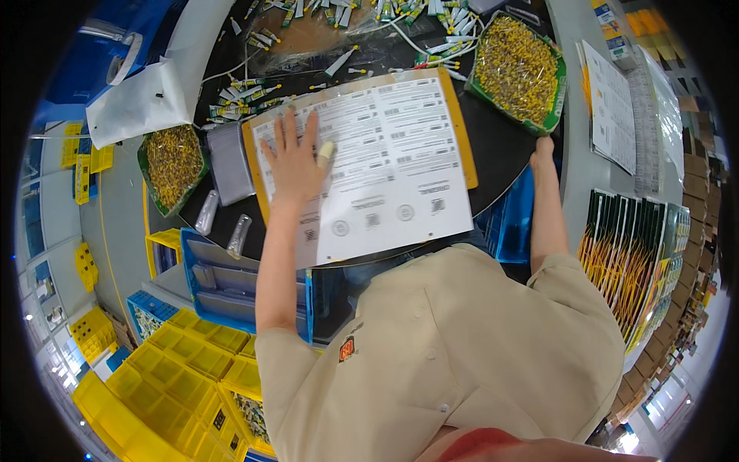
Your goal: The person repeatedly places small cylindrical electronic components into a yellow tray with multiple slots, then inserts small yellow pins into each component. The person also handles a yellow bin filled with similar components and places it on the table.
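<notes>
My left hand (294,165) lies flat with spread fingers on a white printed sheet (416,181). A pale finger cot covers its thumb. Under the sheet, a yellow-orange board (459,127) shows along the right and left sides. My right hand (543,146) is at the near corner of a green tray (554,115) full of small yellow caps (514,69); its fingers are mostly hidden there, so their grip cannot be made out. Small white tubes with yellow tips (341,61) lie scattered beyond the sheet on the black round table (499,165).
Left of the sheet are a second green tray of yellow caps (173,165), a grey flat case (229,163) and two silvery wrapped pieces (206,212). Blue bins (246,281) and yellow crates (165,358) stand below the table's left side. Stacked printed packs (627,262) line the right.
</notes>
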A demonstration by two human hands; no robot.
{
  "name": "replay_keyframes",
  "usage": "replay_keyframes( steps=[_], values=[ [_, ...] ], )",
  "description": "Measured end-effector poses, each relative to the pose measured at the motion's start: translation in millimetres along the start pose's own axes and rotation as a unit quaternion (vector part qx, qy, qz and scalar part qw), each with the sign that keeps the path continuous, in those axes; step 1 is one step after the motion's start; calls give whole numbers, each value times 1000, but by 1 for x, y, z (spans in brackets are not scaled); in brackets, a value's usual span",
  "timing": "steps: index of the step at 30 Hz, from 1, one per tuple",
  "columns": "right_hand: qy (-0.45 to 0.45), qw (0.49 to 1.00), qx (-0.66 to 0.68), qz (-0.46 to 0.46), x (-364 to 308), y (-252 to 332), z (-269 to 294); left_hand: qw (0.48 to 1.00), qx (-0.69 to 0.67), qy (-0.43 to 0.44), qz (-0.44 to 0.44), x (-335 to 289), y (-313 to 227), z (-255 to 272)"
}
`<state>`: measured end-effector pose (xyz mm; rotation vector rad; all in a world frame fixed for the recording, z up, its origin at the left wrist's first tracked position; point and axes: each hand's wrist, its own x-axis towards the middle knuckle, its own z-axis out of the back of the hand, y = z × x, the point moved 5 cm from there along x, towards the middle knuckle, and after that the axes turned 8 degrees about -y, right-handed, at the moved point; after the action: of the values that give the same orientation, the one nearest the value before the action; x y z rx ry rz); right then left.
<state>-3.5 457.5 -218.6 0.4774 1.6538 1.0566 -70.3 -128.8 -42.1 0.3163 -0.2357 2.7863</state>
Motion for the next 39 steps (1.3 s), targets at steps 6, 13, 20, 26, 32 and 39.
replay_keyframes(
  steps=[6,13,20,26,32,39],
  values=[
    [-4,998,55,-6,-170,-82,30,974,-102,-203,14,25,-3,68],
    [451,782,-428,38,-343,-30,41,815,-529,232,-37,-71,-104,93],
    [206,703,-306,607,-252,90,-73,681,-584,370,243,-226,-111,43],
    [165,490,-508,689,-188,72,-157,429,-688,-30,584,-279,-76,-38],
    [300,433,-470,709,-251,47,-160,540,-547,-247,589,-280,109,-41],
    [319,454,-475,683,-318,17,-160,586,-554,-139,575,-257,246,-19]
  ],
)
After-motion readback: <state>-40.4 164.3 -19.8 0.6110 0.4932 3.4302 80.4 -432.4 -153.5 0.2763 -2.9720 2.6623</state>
